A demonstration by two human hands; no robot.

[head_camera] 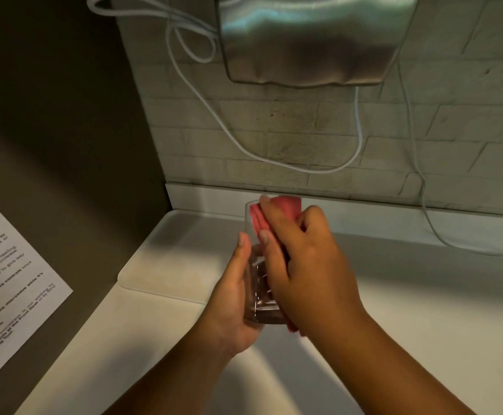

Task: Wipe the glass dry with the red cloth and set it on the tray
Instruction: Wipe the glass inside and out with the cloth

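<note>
A clear drinking glass (pixel 256 283) is held upright above the white counter, gripped around its lower part from the left by my left hand (pixel 233 298). My right hand (pixel 307 265) presses the red cloth (pixel 283 209) against the glass's right side and rim. The cloth covers the far rim and pokes out below my palm near the glass's base. A white tray (pixel 178 253) lies on the counter just behind and to the left of the glass, against the back wall; its right part is hidden by my hands.
A steel wall unit (pixel 310 37) hangs above on the brick wall, with white cables (pixel 274 163) looping down to the counter at the right. A dark side panel with a printed notice (pixel 8 283) stands at the left. White counter (pixel 423 310) spreads to the right.
</note>
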